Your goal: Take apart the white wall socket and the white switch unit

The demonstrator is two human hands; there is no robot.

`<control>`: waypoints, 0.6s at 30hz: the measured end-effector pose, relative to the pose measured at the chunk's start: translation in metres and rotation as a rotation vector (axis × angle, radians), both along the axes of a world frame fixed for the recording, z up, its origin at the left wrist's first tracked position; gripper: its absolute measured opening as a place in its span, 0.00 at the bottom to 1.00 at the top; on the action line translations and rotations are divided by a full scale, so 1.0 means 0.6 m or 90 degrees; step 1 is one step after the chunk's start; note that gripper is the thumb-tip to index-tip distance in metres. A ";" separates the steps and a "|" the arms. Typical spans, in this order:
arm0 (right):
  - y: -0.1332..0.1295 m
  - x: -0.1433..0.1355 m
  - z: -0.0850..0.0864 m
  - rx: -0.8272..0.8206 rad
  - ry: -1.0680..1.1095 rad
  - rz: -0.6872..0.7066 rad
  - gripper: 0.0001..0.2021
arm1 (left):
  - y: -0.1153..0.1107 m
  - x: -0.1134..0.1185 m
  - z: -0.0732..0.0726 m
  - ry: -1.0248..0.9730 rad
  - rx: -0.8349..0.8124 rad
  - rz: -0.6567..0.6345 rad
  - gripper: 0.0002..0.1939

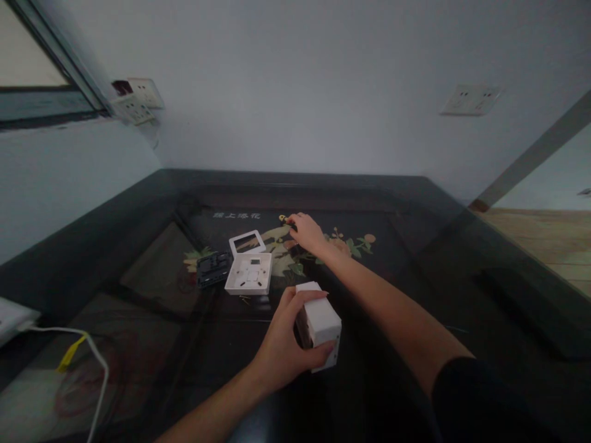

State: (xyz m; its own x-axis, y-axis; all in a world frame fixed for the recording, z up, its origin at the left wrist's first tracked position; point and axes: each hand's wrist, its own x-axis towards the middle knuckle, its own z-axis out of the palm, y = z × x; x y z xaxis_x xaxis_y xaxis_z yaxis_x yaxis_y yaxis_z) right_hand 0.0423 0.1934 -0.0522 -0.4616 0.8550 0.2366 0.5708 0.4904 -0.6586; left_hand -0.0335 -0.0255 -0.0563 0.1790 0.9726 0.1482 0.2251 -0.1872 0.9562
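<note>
Left hand (286, 344) grips a white box (321, 325), fingers wrapped around it, near the tabletop's (415, 258) front edge. Right hand (305, 232), fingers curled, touches a small brass piece (282, 218) toward the far edge.

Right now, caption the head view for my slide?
Left hand grips white box; right hand reaches small brass part.

Two bare forearms, left hand (284, 344) and right hand (307, 234) without gloves, rings or watch. Dark, near-black sleeve (475, 400) covering the right upper arm; left arm uncovered.
</note>
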 end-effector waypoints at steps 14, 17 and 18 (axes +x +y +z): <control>-0.192 0.123 0.081 -0.197 0.181 0.249 0.15 | 0.043 -0.051 0.012 -0.142 0.014 0.137 0.25; -0.212 0.128 0.085 -0.250 0.194 0.338 0.22 | 0.042 -0.054 0.014 -0.083 0.069 0.151 0.24; -0.215 0.128 0.085 -0.245 0.184 0.348 0.24 | 0.042 -0.054 0.013 -0.071 0.076 0.153 0.24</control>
